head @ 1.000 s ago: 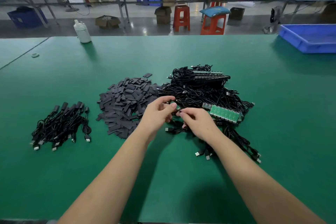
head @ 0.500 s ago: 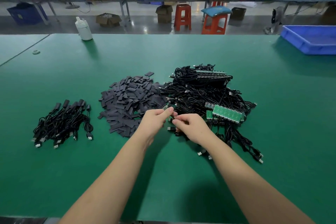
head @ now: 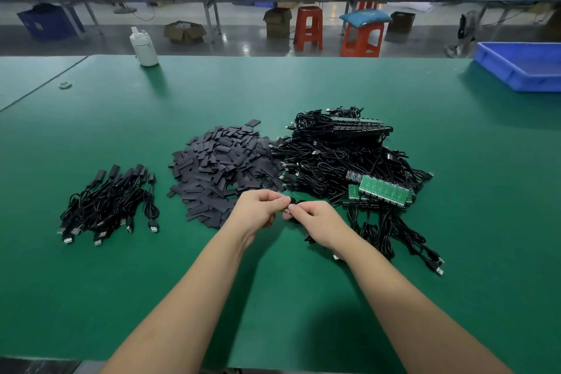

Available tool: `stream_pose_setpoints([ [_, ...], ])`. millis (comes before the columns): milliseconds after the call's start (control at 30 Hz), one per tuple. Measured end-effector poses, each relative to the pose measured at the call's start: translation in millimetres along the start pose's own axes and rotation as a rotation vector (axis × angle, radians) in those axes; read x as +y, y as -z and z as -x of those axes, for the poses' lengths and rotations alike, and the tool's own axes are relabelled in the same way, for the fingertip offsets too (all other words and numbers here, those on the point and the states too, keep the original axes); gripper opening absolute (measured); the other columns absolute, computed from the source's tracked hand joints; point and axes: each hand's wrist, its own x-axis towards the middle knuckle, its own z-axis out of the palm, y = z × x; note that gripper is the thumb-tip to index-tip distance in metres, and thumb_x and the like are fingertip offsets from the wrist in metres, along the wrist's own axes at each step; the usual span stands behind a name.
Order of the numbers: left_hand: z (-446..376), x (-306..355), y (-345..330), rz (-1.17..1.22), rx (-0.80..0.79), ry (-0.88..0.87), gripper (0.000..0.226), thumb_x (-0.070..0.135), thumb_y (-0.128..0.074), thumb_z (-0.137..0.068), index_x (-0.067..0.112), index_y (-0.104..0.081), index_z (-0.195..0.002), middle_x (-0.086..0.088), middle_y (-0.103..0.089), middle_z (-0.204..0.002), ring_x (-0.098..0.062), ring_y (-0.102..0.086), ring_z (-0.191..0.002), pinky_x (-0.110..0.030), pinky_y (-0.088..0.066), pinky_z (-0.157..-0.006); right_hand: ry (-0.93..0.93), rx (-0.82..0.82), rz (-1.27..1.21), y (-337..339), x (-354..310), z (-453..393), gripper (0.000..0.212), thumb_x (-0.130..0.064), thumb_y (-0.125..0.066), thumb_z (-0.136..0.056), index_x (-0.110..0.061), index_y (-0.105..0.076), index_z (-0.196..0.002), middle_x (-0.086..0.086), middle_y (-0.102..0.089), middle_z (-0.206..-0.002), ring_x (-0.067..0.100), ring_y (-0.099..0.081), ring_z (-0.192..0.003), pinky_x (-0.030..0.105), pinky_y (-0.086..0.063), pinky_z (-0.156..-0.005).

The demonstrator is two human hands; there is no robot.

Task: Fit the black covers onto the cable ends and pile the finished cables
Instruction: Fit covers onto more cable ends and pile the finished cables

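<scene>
A heap of flat black covers (head: 224, 164) lies at the middle of the green table (head: 303, 88). To its right is a tangled mass of black cables (head: 340, 158) with small green circuit boards (head: 382, 191) at their ends. A pile of finished cables (head: 106, 203) with black covered ends lies at the left. My left hand (head: 258, 211) and my right hand (head: 318, 222) meet fingertip to fingertip just in front of the covers. Both pinch one small cable end (head: 288, 206) between them. Its cable (head: 309, 238) runs under my right hand.
A white bottle (head: 145, 47) stands at the table's far edge on the left. A blue tray (head: 522, 68) sits at the far right corner. A small ring-like item (head: 64, 85) lies far left. Stools, boxes and benches stand beyond the table.
Both hands have drawn back from the cable heap toward me, still together, carrying the small cable end with them.
</scene>
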Motion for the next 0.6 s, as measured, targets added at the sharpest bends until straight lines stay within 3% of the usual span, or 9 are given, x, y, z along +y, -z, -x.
stream_pose_setpoints([
  [100, -3, -7, 7, -0.083, 0.001, -0.030, 0.014, 0.023, -0.071, -0.089, 0.012, -0.075, -0.081, 0.002, -0.067, -0.064, -0.009, -0.042, -0.045, -0.021, -0.036, -0.046, -0.021, -0.005, 0.035, -8, 4, -3, 0.031, -0.034, -0.054, -0.102, -0.023, -0.073, -0.081, -0.013, -0.046, -0.043, 0.002, -0.035, -0.037, 0.017, -0.028, -0.040],
  [167, -9, -14, 19, -0.370, 0.087, -0.116, 0.021, 0.030, -0.062, -0.095, 0.018, -0.075, -0.083, 0.005, -0.071, -0.075, -0.009, -0.050, -0.053, -0.023, -0.039, -0.055, -0.048, -0.025, 0.102, -14, 8, -3, 0.032, -0.033, -0.051, -0.103, -0.024, -0.069, -0.079, -0.012, -0.042, -0.038, 0.002, -0.032, -0.033, 0.016, -0.025, -0.039],
  [267, -17, -23, 52, -1.006, 0.302, -0.258, 0.018, 0.028, -0.055, -0.098, 0.026, -0.072, -0.103, 0.007, -0.068, -0.102, -0.014, -0.060, -0.090, -0.030, -0.049, -0.073, -0.085, -0.057, 0.170, -21, 12, -4, 0.033, -0.034, -0.048, -0.104, -0.023, -0.068, -0.080, -0.010, -0.041, -0.047, 0.006, -0.032, -0.040, 0.024, -0.027, -0.045],
  [333, -24, -32, 78, -1.192, 0.320, -0.231, 0.027, 0.021, -0.051, -0.098, 0.027, -0.067, -0.119, 0.003, -0.061, -0.120, -0.021, -0.051, -0.112, -0.037, -0.050, -0.082, -0.098, -0.081, 0.178, -21, 12, -5, 0.033, -0.035, -0.047, -0.104, -0.022, -0.068, -0.081, -0.010, -0.041, -0.050, 0.008, -0.033, -0.043, 0.025, -0.028, -0.046],
  [433, -33, -42, 105, -1.298, 0.211, -0.141, 0.040, 0.014, -0.049, -0.098, 0.022, -0.054, -0.137, -0.001, -0.051, -0.135, -0.026, -0.039, -0.123, -0.042, -0.045, -0.094, -0.111, -0.096, 0.185, -21, 12, -6, 0.034, -0.036, -0.046, -0.104, -0.019, -0.070, -0.086, -0.010, -0.040, -0.051, 0.009, -0.033, -0.044, 0.025, -0.030, -0.048],
  [600, -37, -39, 115, -1.205, 0.225, -0.176, 0.043, 0.001, -0.048, -0.093, 0.015, -0.059, -0.132, -0.005, -0.054, -0.131, -0.030, -0.050, -0.120, -0.042, -0.045, -0.098, -0.093, -0.099, 0.319, -38, 15, -5, 0.035, -0.037, -0.043, -0.105, -0.018, -0.069, -0.090, -0.007, -0.047, -0.057, 0.013, -0.040, -0.050, 0.030, -0.033, -0.053],
])
